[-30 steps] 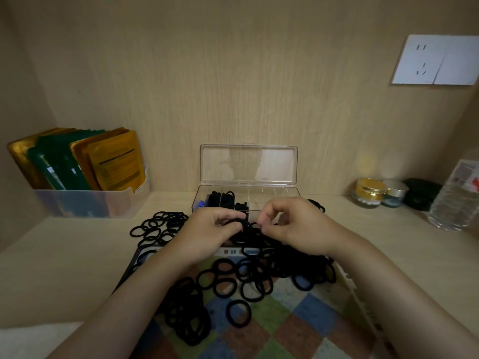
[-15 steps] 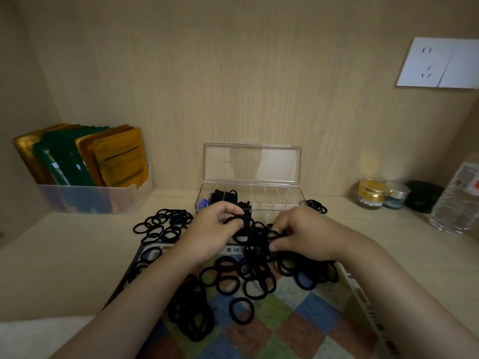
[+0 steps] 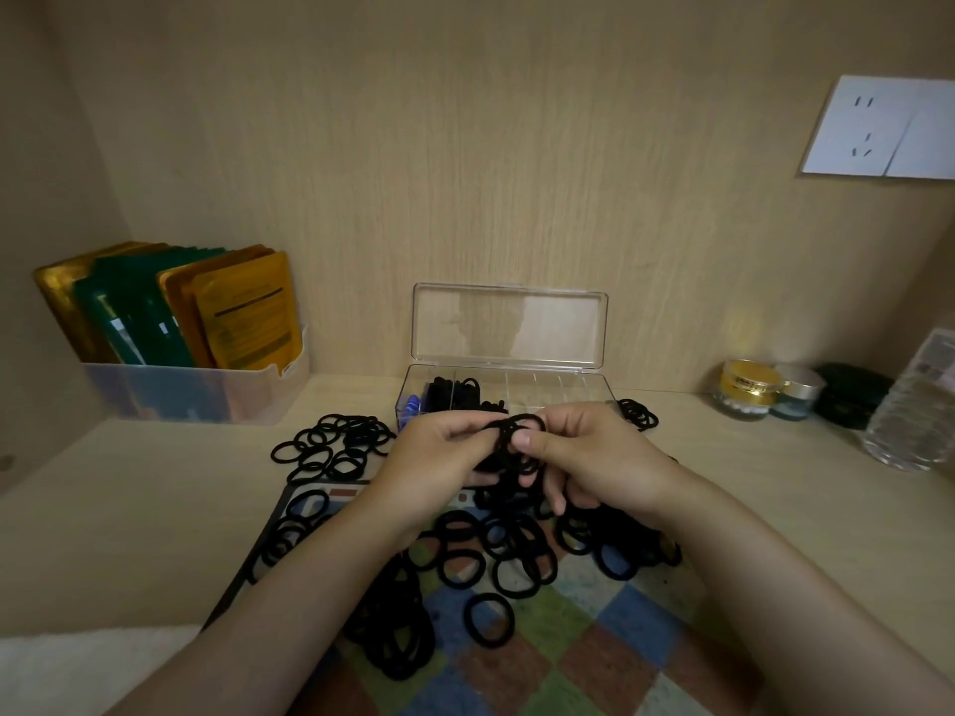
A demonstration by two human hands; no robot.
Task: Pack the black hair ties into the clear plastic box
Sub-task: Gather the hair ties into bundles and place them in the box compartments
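Head view: many black hair ties (image 3: 336, 449) lie loose on the table (image 3: 155, 509). My left hand (image 3: 439, 457) and right hand (image 3: 599, 457) together pinch a small bunch (image 3: 519, 431) just in front of the open clear plastic box (image 3: 558, 377), partly filled at its left. Step: gathering. Next, I judge: lower the bunch into a free compartment. My hands hide the box front; the bunch count is unreadable.

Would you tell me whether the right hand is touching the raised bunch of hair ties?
Touching. The head view shows the right hand pinching the bunch of hair ties, its thumb pressed onto the loops.
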